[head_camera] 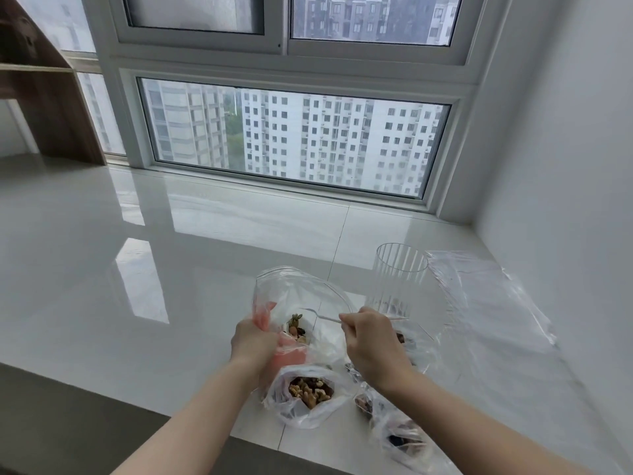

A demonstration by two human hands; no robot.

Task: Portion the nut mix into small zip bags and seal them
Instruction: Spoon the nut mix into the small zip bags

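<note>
**Nut mix and zip bags by the table's near edge**

An open clear zip bag [301, 296] stands upright, mouth wide, a few nuts [297, 329] inside. Just nearer the near edge, a crumpled plastic bag [301, 406] lies open, showing the nut mix [310, 390]. Empty zip bags [489, 303] lie flat toward the right edge.

White sill [171, 234], window [294, 138] — wooden shelf [44, 97]

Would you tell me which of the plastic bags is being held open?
The zip bag gripped by the left hand; the other bags lie on the counter, unheld.
</note>
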